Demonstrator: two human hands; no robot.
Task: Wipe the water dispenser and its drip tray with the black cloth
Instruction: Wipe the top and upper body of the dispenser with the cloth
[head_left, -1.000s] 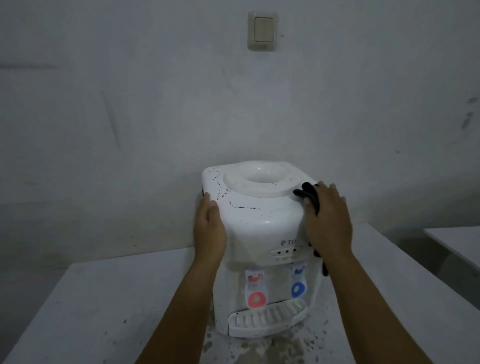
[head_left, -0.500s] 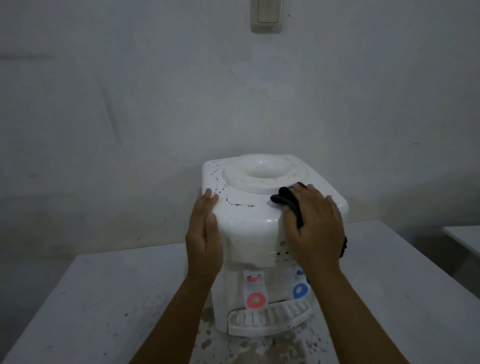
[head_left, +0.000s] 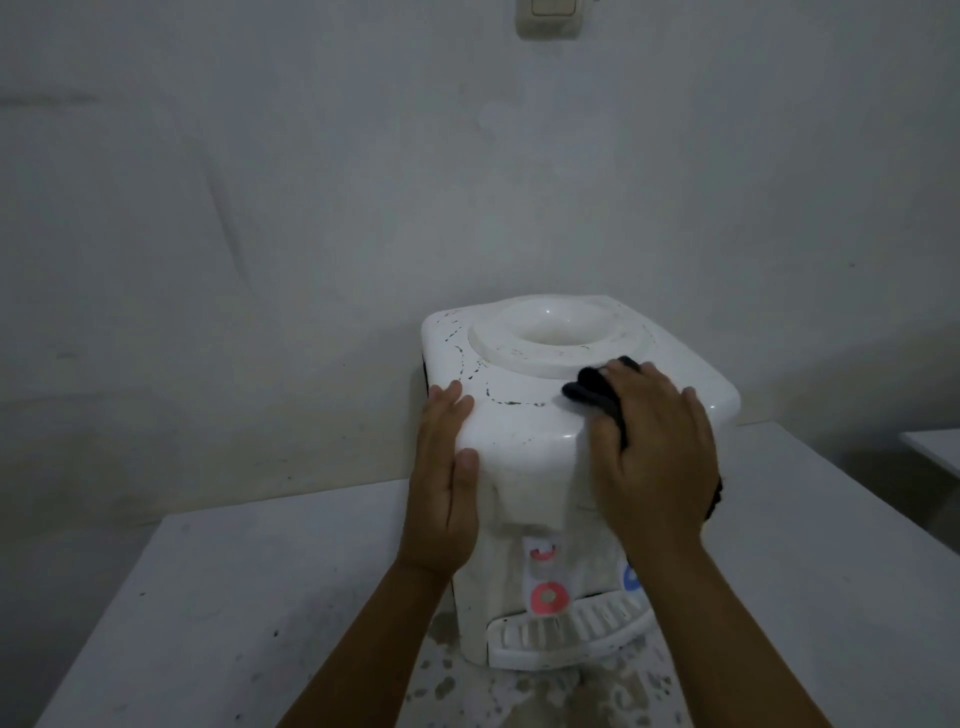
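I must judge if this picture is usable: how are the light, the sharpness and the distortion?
Head view: dim, flat light with a grey cast, no glare; the right hand on the black cloth is slightly blurred; the water dispenser is fairly sharp; the wide angle bends the table edges.

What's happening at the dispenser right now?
A person is wiping the top of the white dispenser on the table. The right hand presses the black cloth onto the top front, beside the bottle well. The left hand lies flat against the dispenser's left side, steadying it. Dark marks show on the top left. The drip tray below the taps is not being touched.
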